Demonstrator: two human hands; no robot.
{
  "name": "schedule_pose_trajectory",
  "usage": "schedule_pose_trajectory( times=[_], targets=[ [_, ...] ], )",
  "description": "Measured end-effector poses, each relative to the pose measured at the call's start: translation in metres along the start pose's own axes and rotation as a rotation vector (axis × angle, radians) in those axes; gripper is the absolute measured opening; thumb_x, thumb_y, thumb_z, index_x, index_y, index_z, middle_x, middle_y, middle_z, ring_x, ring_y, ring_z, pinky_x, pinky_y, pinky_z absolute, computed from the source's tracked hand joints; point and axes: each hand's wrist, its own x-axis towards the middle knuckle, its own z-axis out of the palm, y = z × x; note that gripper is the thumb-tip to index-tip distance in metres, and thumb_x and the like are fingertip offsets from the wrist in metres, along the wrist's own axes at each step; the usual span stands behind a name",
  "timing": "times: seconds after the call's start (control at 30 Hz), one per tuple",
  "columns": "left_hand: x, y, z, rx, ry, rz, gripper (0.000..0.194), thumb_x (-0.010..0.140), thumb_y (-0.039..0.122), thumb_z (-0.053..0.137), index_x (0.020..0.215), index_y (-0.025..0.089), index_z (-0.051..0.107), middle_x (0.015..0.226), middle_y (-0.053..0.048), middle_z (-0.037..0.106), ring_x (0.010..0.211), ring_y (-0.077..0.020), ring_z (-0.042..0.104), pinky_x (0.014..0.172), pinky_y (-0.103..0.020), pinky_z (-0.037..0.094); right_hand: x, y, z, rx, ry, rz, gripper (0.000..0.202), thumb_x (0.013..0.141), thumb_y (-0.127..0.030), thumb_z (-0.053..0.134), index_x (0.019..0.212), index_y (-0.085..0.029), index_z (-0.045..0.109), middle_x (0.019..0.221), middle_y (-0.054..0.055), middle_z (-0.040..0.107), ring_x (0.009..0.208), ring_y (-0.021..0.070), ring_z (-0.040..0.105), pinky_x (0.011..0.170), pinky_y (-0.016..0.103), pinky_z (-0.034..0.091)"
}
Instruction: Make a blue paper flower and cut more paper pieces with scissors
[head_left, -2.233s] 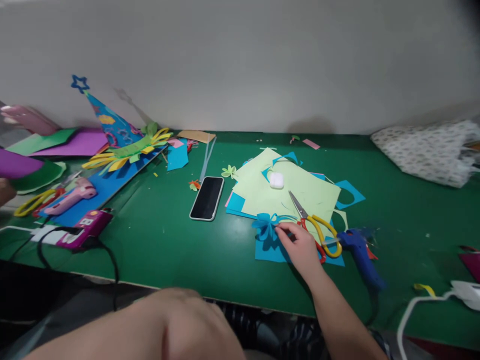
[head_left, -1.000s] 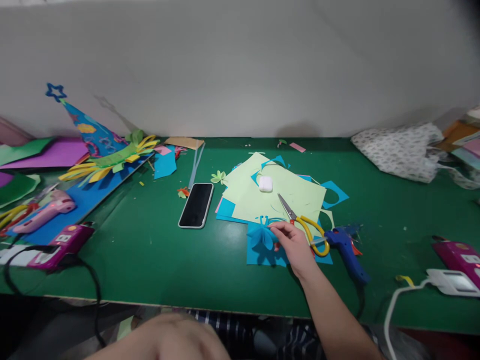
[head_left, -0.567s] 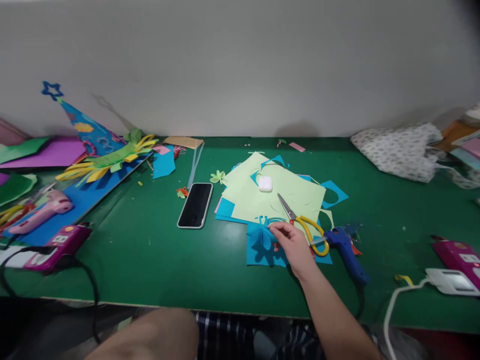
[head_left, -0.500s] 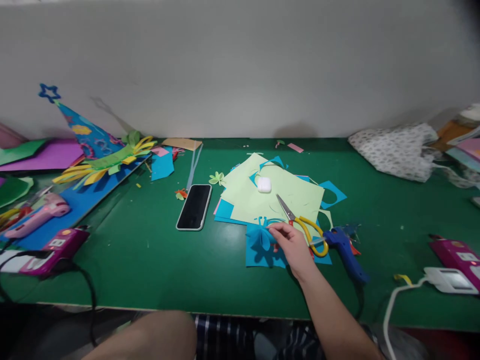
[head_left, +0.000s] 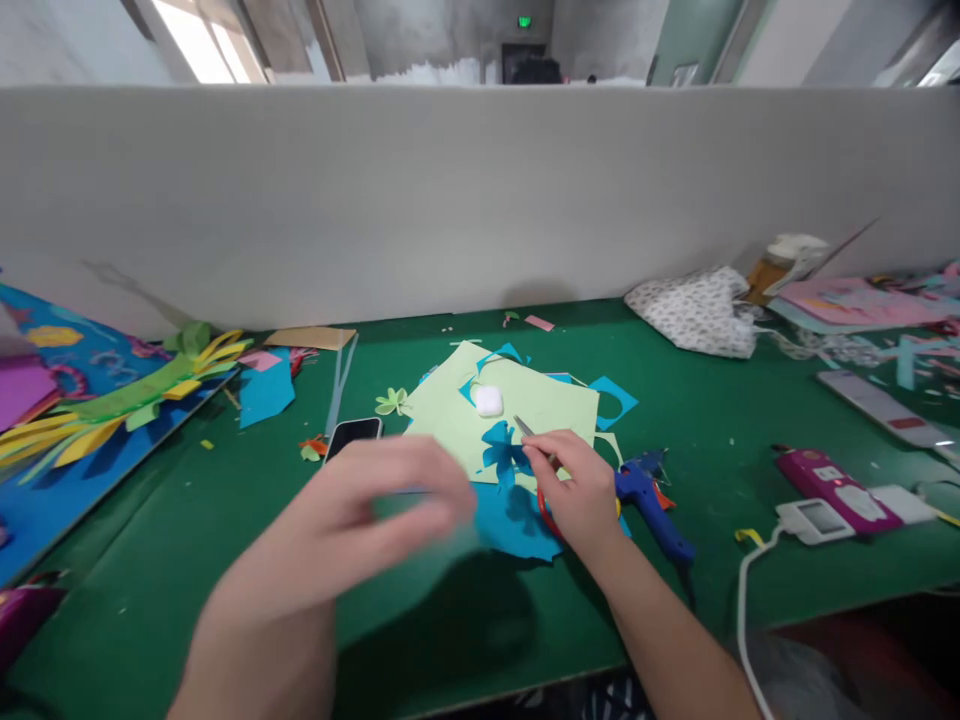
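Observation:
My right hand [head_left: 581,490] pinches a blue paper flower [head_left: 501,450] by its edge, above a sheet of light green paper [head_left: 555,380]. My left hand [head_left: 375,520] is raised in front of the desk, blurred by motion; its thumb and curved fingers are apart, with nothing visible between them. Scissors [head_left: 523,425] lie on the paper, mostly hidden behind my right hand. A blue glue gun [head_left: 652,505] rests just right of that hand. Blue paper [head_left: 517,525] lies below the flower. A white earphone case [head_left: 489,402] sits on the green sheet.
A phone [head_left: 352,432] is partly hidden behind my left hand. On the left lies a decorated paper hat [head_left: 112,370]; a green paper flower [head_left: 391,401] is nearer the middle. To the right are a purple power strip [head_left: 832,490], a white cable [head_left: 750,575] and a patterned cloth bag [head_left: 694,312].
My left hand has come into view, raised at the lower left. My right hand has lifted the blue flower slightly, over the green sheet. The view has tilted up and turned right.

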Motion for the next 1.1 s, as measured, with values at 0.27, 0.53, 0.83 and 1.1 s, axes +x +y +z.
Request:
schedule_pose_trajectory(
  times=[0.27, 0.53, 0.83, 1.1],
  targets=[
    [0.074, -0.008, 0.047, 0.170, -0.054, -0.139, 0.024, 0.086, 0.040, 0.048, 0.084, 0.022, 0.064, 0.084, -0.003, 0.066, 0.080, -0.0184, 0.060, 0.064, -0.028, 0.045, 0.006, 0.007, -0.004, -0.065, 0.130, 0.022, 0.013, 0.085, -0.018, 0.053, 0.085, -0.021, 0.065, 0.082, 0.004, 0.069, 0.076, 0.0158, 0.063, 0.061, 0.028, 0.051],
    [0.073, -0.007, 0.068, 0.257, -0.023, -0.039, 0.018, 0.085, 0.033, 0.051, 0.086, 0.020, 0.064, 0.083, -0.004, 0.066, 0.079, -0.0188, 0.060, 0.063, -0.028, 0.044, -0.003, 0.013, -0.001, -0.066, 0.145, 0.089, 0.015, 0.085, -0.022, 0.052, 0.085, -0.022, 0.067, 0.082, 0.004, 0.069, 0.077, 0.0166, 0.063, 0.061, 0.029, 0.051],
    [0.074, -0.009, 0.070, 0.190, -0.005, -0.068, 0.019, 0.086, 0.031, 0.051, 0.095, 0.020, 0.062, 0.091, -0.005, 0.066, 0.086, -0.0199, 0.060, 0.068, -0.029, 0.046, -0.003, 0.012, 0.001, -0.062, 0.177, 0.072, 0.014, 0.085, -0.021, 0.052, 0.086, -0.021, 0.066, 0.083, 0.004, 0.069, 0.077, 0.0166, 0.063, 0.061, 0.028, 0.051],
    [0.073, -0.008, 0.075, 0.169, 0.059, -0.056, 0.020, 0.085, 0.029, 0.053, 0.102, 0.020, 0.058, 0.089, -0.004, 0.065, 0.084, -0.0188, 0.060, 0.068, -0.029, 0.045, -0.003, 0.011, 0.000, 0.008, 0.203, 0.186, 0.014, 0.085, -0.025, 0.053, 0.085, -0.022, 0.066, 0.085, 0.003, 0.069, 0.080, 0.0155, 0.063, 0.066, 0.026, 0.052]
  ],
)
